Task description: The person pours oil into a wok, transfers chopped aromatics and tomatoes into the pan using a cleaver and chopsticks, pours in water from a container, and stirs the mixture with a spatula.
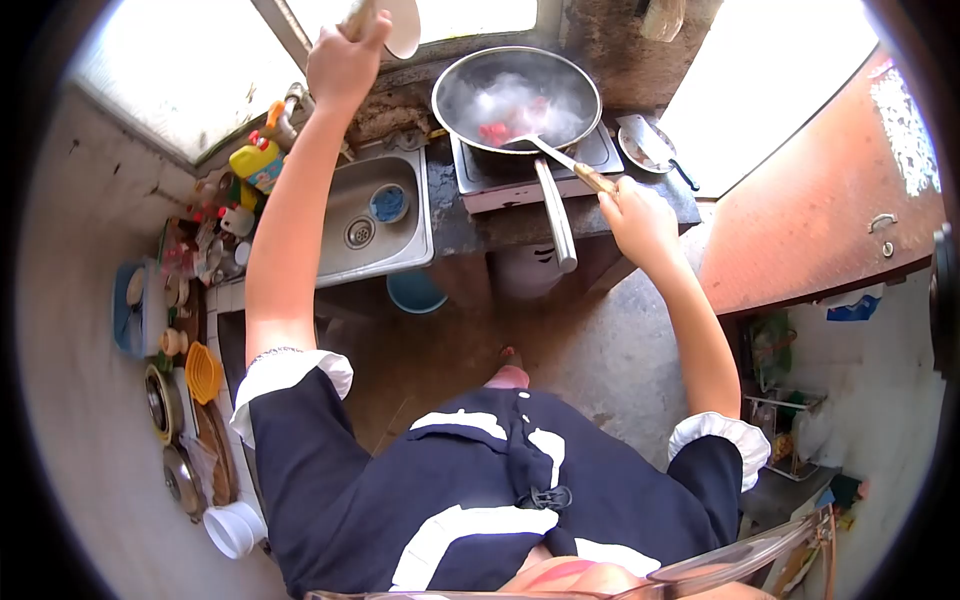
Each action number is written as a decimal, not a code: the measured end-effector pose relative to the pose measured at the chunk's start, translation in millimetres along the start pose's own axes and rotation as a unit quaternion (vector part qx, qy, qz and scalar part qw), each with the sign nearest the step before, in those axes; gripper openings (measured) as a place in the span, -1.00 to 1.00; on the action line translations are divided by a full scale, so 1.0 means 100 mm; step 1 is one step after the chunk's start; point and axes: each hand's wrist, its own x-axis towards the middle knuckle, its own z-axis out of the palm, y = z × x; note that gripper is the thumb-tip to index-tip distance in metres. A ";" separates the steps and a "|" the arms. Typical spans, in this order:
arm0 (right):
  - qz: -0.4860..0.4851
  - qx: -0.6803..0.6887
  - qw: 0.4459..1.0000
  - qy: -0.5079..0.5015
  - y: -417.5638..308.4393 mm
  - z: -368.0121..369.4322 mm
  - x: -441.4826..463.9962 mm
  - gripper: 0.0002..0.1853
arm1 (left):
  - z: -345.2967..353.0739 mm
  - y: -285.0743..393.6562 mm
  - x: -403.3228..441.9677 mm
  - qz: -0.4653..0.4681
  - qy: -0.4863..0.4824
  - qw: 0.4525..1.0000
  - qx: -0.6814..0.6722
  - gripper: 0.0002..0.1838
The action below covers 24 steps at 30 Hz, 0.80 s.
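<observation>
My right hand (643, 225) is wrapped round the wooden handle of a metal spatula (562, 156), whose blade rests inside the wok (441, 101). Red and pinkish pieces of food (497, 132) lie in the wok, partly veiled by steam. The wok sits on a gas stove (477, 180), its long metal handle pointing towards me. Raised at the upper left near the window, my left hand (345, 62) is closed on a pale object with a rounded white part (403, 28). The frame's top edge and my fingers hide much of it, so its kind is unclear.
Left of the stove is a metal sink (338, 205) holding a small bowl with something blue (389, 203). Right of it lies a cleaver (650, 142) on a plate (640, 160). Bottles (258, 162) crowd the left ledge; a blue basin (416, 291) stands below.
</observation>
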 end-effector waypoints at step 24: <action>0.082 0.063 0.981 0.166 -0.68 0.36 -0.60 -0.57 | -2.15 -1.28 -3.15 -0.390 -0.083 0.719 -0.569 -0.53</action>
